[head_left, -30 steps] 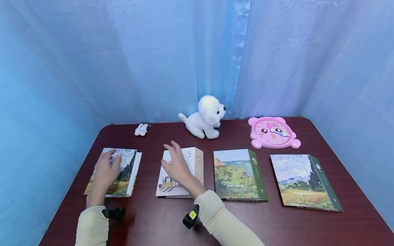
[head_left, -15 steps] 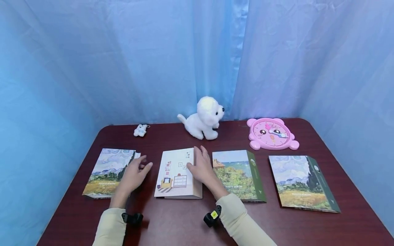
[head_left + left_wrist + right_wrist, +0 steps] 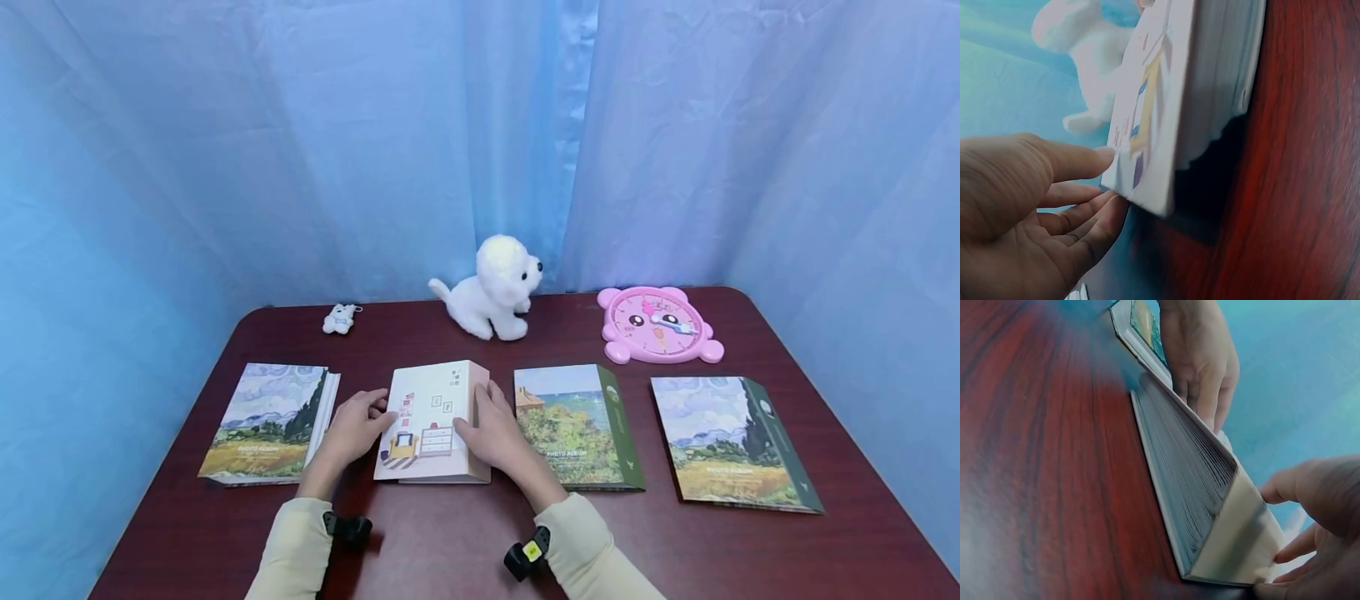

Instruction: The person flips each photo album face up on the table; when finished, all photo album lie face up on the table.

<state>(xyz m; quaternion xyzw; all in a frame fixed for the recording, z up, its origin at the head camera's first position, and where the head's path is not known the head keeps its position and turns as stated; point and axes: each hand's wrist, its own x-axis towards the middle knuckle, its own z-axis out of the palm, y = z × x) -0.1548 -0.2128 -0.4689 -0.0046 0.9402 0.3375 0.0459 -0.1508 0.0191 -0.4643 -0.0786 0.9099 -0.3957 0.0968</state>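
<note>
1. A landscape album is lying leftmost on the desk.
2. The left hand is pinching the left edge of the white album, which is lying between both hands.
3. The right hand is gripping its spine.

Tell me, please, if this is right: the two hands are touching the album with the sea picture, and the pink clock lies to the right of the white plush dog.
Not quite: the left hand and right hand touch the white album with drawn furniture; the sea-picture album lies to its right, as the head view shows. The rest is correct.
</note>
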